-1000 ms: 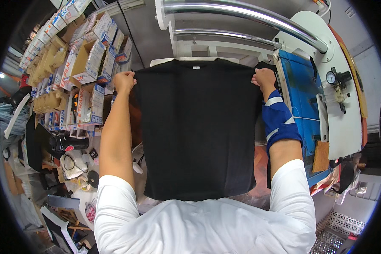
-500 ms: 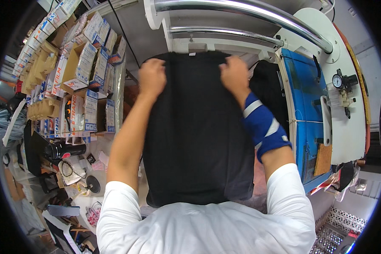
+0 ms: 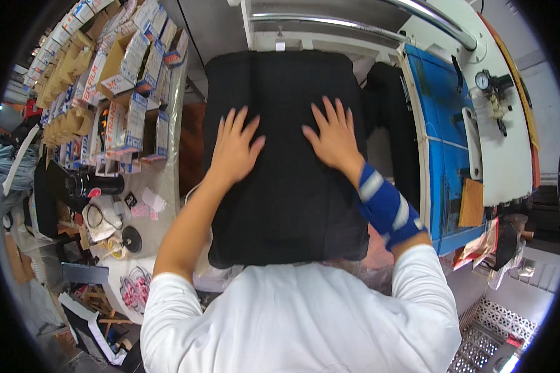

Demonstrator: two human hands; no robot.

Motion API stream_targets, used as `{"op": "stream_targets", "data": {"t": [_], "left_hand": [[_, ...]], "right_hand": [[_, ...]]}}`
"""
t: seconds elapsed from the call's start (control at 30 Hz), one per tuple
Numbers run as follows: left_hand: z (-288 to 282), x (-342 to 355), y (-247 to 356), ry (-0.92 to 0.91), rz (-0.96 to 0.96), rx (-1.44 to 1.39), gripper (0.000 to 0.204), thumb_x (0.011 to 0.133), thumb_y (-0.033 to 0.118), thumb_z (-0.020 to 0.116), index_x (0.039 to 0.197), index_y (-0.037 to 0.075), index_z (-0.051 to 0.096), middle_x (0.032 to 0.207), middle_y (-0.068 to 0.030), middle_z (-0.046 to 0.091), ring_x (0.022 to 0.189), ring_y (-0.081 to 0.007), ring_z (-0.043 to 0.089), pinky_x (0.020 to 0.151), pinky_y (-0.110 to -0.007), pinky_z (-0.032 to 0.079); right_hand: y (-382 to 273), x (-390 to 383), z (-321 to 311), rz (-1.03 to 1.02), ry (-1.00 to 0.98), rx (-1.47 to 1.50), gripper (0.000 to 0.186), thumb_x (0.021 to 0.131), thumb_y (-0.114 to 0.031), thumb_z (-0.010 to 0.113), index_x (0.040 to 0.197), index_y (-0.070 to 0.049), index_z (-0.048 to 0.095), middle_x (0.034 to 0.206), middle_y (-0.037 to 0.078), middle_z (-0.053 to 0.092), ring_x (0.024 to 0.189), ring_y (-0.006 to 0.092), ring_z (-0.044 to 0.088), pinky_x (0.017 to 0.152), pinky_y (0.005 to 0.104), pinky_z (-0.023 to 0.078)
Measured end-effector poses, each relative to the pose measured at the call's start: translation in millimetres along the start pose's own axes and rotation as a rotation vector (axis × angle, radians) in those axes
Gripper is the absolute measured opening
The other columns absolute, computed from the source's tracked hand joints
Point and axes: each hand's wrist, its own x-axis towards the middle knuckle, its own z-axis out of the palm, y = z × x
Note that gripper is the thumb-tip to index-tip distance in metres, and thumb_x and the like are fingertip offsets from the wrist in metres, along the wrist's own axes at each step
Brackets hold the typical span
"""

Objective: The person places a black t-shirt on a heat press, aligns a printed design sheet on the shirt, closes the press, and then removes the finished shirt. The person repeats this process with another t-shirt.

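A black garment lies spread flat over the platen of a press, covering it from the far end down to my chest. My left hand rests palm down on the cloth, fingers spread, left of its middle. My right hand lies flat on the cloth too, fingers apart, just right of the middle. A blue and white band wraps my right forearm. Neither hand grips anything.
A blue and white press machine with a gauge stands at the right. Metal rails cross the top. At the left, shelves hold several cardboard boxes. A cluttered table carries small items and a tape roll.
Both hands let go of the garment's top corners after pulling it over the platen. They now lie open and flat on the cloth, lower and closer to me.
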Motion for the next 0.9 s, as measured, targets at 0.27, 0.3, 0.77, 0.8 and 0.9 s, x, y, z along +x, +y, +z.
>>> {"op": "stream_targets", "data": {"t": [0.27, 0.3, 0.77, 0.8, 0.9], "left_hand": [[1, -247, -35, -0.012, -0.984, -1.5, 0.052, 0.103, 0.039, 0.056, 0.138, 0.001, 0.053, 0.134, -0.0168, 0.061, 0.122, -0.0294, 0.059, 0.105, -0.039, 0.045], [4, -254, -42, -0.037, -1.036, -2.048, 0.049, 0.104, 0.039, 0.056, 0.134, 0.001, 0.056, 0.127, -0.0148, 0.066, 0.115, -0.0263, 0.065, 0.1, -0.036, 0.05], [-36, -281, -81, -0.013, -1.077, -1.612, 0.019, 0.095, 0.014, 0.072, 0.111, 0.006, 0.067, 0.1, -0.0023, 0.074, 0.085, -0.0135, 0.07, 0.078, -0.03, 0.056], [-32, -281, -82, -0.004, -1.095, -1.606, 0.019, 0.094, 0.013, 0.072, 0.111, 0.006, 0.067, 0.1, -0.0021, 0.074, 0.085, -0.0135, 0.07, 0.077, -0.03, 0.056], [-31, -281, -89, -0.026, -1.125, -1.613, 0.02, 0.094, 0.012, 0.073, 0.112, 0.006, 0.067, 0.102, -0.0026, 0.073, 0.088, -0.0141, 0.07, 0.078, -0.03, 0.056]], "right_hand": [[56, -239, 11, 0.984, -0.093, 1.252, 0.065, 0.105, -0.048, 0.049, 0.142, 0.004, 0.05, 0.135, 0.019, 0.061, 0.122, 0.0319, 0.059, 0.107, 0.0356, 0.043], [61, -244, 16, 1.077, -0.064, 1.641, 0.065, 0.106, -0.048, 0.048, 0.14, 0.006, 0.052, 0.131, 0.017, 0.064, 0.118, 0.0279, 0.061, 0.104, 0.0325, 0.045], [90, -270, -22, 0.962, -0.048, 1.507, 0.023, 0.099, -0.021, 0.066, 0.102, 0.002, 0.068, 0.09, 0.004, 0.07, 0.087, 0.0151, 0.065, 0.078, 0.0295, 0.053], [90, -271, -23, 0.967, -0.041, 1.466, 0.022, 0.099, -0.02, 0.066, 0.102, 0.001, 0.069, 0.09, 0.003, 0.07, 0.086, 0.0143, 0.065, 0.077, 0.029, 0.053], [90, -273, -20, 0.977, -0.069, 1.419, 0.019, 0.1, -0.02, 0.065, 0.099, -0.002, 0.07, 0.087, 0.0, 0.068, 0.079, 0.0099, 0.061, 0.071, 0.0261, 0.049]]}}
